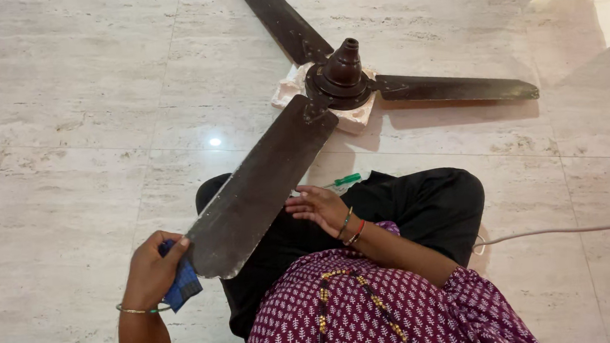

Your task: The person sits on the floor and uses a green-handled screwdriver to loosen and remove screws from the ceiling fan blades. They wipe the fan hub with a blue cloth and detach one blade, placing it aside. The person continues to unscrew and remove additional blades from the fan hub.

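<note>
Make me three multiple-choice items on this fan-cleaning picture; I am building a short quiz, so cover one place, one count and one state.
1. Where does the green-handled screwdriver lie?
A. On the floor beside the person's knee
B. On top of the fan hub
C. In the left hand

2. How many blades of the ceiling fan show?
A. Two
B. Three
C. Five

3. What is the left hand doing?
A. Resting flat on the floor
B. Holding a blue cloth against the tip of the near blade
C. Gripping the white cable

Answers:
1. A: it lies on the tiles just past the right hand.
2. B: three dark blades spread from the hub.
3. B: the blue cloth sits in its grip at the near blade end.
</note>
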